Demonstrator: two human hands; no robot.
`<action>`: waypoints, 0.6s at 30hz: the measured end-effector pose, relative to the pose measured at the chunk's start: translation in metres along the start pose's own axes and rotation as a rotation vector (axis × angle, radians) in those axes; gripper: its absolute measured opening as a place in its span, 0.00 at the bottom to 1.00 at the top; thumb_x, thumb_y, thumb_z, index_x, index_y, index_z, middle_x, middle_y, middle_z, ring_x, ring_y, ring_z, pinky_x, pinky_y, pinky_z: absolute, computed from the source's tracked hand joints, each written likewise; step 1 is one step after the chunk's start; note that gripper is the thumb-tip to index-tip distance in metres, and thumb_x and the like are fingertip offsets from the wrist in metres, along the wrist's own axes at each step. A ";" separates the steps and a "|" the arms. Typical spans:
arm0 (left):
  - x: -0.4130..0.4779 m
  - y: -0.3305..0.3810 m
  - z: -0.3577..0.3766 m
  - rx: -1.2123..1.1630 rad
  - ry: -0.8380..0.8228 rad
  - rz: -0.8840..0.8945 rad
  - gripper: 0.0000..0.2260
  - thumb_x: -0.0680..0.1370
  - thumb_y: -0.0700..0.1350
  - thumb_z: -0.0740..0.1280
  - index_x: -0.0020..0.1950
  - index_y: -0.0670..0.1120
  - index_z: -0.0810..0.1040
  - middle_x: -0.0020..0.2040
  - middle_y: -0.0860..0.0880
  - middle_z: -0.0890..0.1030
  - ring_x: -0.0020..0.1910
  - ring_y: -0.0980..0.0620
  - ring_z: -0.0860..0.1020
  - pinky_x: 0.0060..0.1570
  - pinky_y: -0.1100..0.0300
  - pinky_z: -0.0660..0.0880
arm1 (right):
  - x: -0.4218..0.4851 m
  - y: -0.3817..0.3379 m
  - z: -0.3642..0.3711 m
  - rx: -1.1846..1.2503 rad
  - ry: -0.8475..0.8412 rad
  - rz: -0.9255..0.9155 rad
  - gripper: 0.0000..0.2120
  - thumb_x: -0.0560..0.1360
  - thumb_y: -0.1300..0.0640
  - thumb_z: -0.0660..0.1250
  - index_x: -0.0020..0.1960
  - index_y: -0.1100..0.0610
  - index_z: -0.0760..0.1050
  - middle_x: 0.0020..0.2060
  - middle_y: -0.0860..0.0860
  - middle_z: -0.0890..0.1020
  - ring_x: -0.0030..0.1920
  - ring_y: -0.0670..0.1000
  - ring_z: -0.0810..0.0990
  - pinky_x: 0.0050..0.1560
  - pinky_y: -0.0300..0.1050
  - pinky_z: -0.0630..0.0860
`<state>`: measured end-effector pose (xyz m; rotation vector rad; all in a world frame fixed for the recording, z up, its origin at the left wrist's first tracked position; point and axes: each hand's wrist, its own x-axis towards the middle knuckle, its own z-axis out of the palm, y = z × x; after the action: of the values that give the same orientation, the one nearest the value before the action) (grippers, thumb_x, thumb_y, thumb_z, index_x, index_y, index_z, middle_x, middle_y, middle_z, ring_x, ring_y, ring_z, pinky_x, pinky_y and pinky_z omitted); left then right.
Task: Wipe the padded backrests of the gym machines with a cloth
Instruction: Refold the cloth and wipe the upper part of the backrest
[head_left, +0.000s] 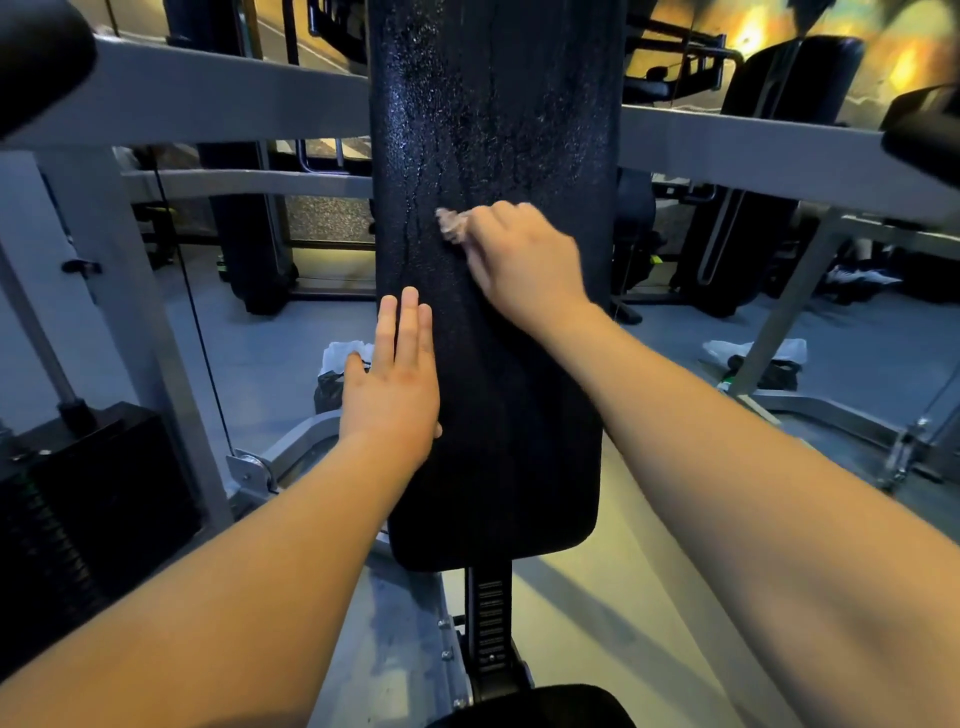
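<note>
Right hand (519, 260) grips a small bunched cloth (451, 224), pressed against the upright black backrest (498, 415) at mid-height. Left hand (395, 374) lies flat, fingers straight and together, on the pad's left edge. Droplets (415, 104) glisten on the upper pad. Recommended: firm, overlapping vertical strokes reaching both edges, with the cloth opened out for wider contact.
</note>
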<state>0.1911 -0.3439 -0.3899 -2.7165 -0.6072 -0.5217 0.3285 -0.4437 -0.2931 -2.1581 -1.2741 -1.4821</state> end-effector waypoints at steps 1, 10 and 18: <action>0.000 0.000 0.000 -0.009 -0.006 0.001 0.61 0.73 0.62 0.73 0.77 0.37 0.27 0.77 0.38 0.26 0.79 0.39 0.33 0.71 0.44 0.67 | 0.002 0.016 -0.003 -0.042 0.006 0.077 0.08 0.78 0.51 0.63 0.51 0.55 0.75 0.46 0.53 0.80 0.48 0.58 0.78 0.31 0.49 0.70; 0.002 0.000 0.002 0.000 -0.017 -0.033 0.63 0.72 0.63 0.74 0.74 0.38 0.24 0.77 0.39 0.26 0.79 0.39 0.32 0.75 0.34 0.49 | -0.002 -0.024 0.004 0.178 0.000 0.293 0.07 0.79 0.55 0.62 0.51 0.59 0.74 0.46 0.56 0.79 0.46 0.60 0.77 0.36 0.51 0.68; -0.015 -0.011 -0.004 -0.055 0.026 0.029 0.54 0.75 0.61 0.71 0.81 0.41 0.34 0.81 0.42 0.34 0.81 0.43 0.36 0.78 0.39 0.45 | -0.018 -0.013 -0.017 0.135 -0.149 0.158 0.08 0.81 0.51 0.61 0.55 0.55 0.71 0.49 0.53 0.77 0.48 0.60 0.77 0.35 0.52 0.73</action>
<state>0.1721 -0.3416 -0.3905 -2.7610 -0.5542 -0.5729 0.3059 -0.4554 -0.3042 -2.2559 -1.1801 -1.1607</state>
